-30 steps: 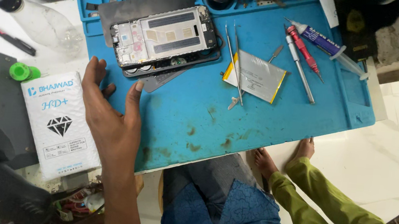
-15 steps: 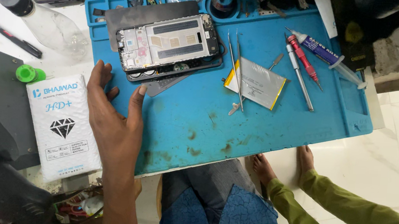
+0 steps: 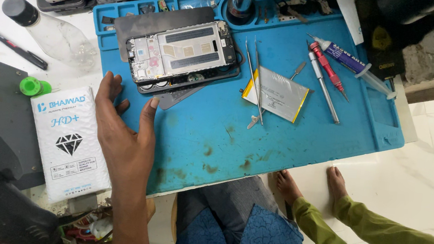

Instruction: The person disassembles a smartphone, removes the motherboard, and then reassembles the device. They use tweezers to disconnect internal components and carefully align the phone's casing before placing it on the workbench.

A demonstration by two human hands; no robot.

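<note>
Fingers of the left hand [image 3: 121, 128] lie spread and empty on the blue mat [image 3: 278, 144] at centre-left, just below the opened phone [image 3: 181, 55]; steadying its frame calls for flat, light pressure; right hand unseen.

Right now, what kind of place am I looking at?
Most likely a phone repair bench: an opened phone lies on a blue work mat, with a loose battery and screwdrivers beside it.
</note>
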